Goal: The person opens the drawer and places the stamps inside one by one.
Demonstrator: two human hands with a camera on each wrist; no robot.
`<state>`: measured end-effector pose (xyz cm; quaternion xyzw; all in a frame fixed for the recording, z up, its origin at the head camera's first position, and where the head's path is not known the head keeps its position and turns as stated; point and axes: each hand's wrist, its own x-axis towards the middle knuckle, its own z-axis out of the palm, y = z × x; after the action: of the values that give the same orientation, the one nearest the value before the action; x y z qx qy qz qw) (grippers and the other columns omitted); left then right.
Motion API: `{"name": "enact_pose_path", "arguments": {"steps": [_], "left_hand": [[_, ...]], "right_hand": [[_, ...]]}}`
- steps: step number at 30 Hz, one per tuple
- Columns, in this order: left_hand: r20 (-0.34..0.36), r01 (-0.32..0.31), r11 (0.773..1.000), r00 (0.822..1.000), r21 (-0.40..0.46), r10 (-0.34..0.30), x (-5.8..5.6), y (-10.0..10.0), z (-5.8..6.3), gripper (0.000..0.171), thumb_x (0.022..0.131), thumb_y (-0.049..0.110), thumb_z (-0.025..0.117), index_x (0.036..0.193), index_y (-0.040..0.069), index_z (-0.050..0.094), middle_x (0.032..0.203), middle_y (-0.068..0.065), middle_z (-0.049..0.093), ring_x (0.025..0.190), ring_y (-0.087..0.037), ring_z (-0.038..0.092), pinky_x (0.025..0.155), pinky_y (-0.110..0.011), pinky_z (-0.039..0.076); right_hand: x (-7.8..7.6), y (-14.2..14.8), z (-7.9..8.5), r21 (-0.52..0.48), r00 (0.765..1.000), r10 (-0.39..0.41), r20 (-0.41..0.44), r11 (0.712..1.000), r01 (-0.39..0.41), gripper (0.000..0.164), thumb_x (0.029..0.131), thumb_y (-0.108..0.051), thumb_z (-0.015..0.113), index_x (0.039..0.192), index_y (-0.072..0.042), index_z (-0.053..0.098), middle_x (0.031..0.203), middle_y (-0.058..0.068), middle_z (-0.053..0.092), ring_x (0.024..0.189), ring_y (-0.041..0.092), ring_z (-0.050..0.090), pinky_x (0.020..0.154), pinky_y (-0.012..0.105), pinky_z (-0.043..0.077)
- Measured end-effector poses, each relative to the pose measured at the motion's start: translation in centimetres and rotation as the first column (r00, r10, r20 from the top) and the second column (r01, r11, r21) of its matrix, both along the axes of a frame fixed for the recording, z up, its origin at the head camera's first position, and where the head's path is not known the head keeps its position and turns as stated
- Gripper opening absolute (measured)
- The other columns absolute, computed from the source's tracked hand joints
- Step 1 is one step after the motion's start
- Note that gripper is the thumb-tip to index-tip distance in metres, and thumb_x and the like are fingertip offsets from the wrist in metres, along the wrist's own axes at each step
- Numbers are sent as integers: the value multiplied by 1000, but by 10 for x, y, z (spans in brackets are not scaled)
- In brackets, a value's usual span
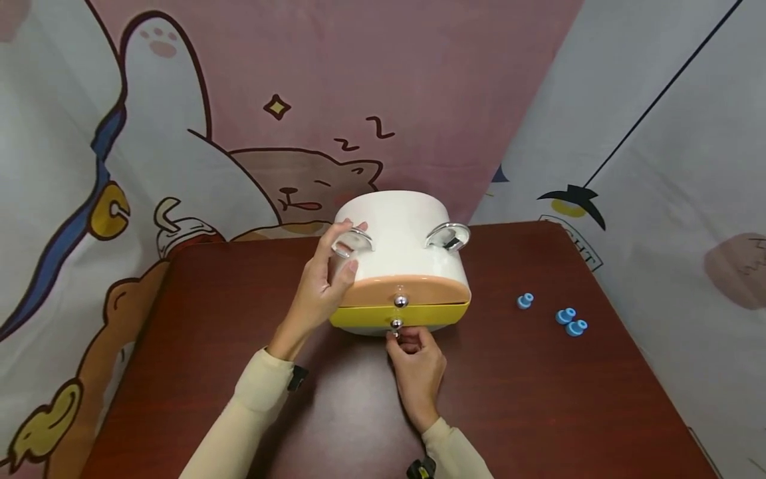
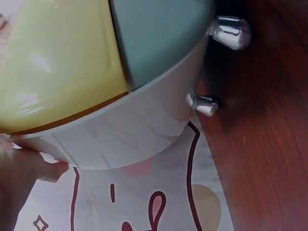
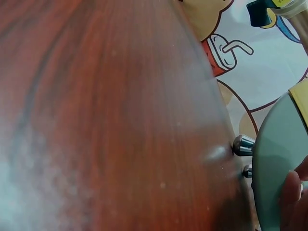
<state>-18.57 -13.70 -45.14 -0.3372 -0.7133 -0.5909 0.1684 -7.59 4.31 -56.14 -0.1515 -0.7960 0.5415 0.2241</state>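
Currently pinching the lowest silver knob (image 3: 301, 187), on the front of the grey-green drawer (image 3: 272, 139), between thumb and fingers of the right hand (image 1: 421, 369). Resting the left hand (image 1: 320, 286) against the side of the white cabinet (image 1: 397, 229), with thumb and fingers spread around the left silver loop (image 1: 362, 234). Wearing cream sleeves (image 1: 263, 392) on both arms. Directly above the pinched knob, fitted with a yellow drawer (image 1: 359, 316) and an orange drawer (image 1: 371, 293); higher, with a right silver loop (image 1: 450, 229). Set on the brown surface (image 1: 509, 399), close to the middle of its far edge, between the far corners. Toward the right edge, strewn with three small blue pieces (image 1: 524, 301), two just beside each other, one nearer the cabinet. Beyond the far edge, backed by a cartoon-printed cloth (image 1: 455, 80).
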Motion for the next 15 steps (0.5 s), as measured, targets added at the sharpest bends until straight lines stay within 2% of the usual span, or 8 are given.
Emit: {"name": "enact_pose_path", "arguments": {"steps": [3, 6, 10, 15], "left_hand": [[11, -6, 1000, 1000, 7, 6, 4, 4, 8, 59, 103, 3, 58, 159, 1, 40, 158, -19, 58, 131, -29, 57, 113, -34, 38], [23, -12, 1000, 1000, 7, 12, 14, 7, 23, 57, 101, -3, 57, 155, -4, 40, 155, -26, 57, 129, -31, 57, 113, -33, 38], [33, -13, 1000, 999, 2, 13, 24, 10, 36, 54, 100, -5, 56, 152, -8, 40, 153, -31, 57, 130, -37, 57, 113, -32, 39], [33, -35, 999, 999, -11, 35, 30, 10, 37, 54, 101, -4, 57, 152, -8, 41, 152, -30, 58, 130, -35, 57, 111, -33, 39]], "right_hand": [[-1, 0, 1, 27, 1000, -20, -12, 999, 20, 19, 80, -15, 93, 89, -20, 77, 77, -15, 74, 64, 5, 69, 62, 21, 53], [-1, -1, 2, 50, 999, -30, -18, 998, 31, 18, 80, -15, 92, 87, -20, 76, 75, -15, 72, 63, 5, 67, 62, 23, 52], [-1, -2, 1, 52, 999, -33, -10, 998, 34, 17, 79, -14, 91, 82, -21, 75, 70, -16, 69, 61, 5, 65, 62, 25, 51], [0, -8, -2, 39, 999, -51, -5, 998, 51, 17, 77, -11, 88, 80, -20, 74, 70, -13, 68, 60, 7, 63, 60, 26, 51]]}}
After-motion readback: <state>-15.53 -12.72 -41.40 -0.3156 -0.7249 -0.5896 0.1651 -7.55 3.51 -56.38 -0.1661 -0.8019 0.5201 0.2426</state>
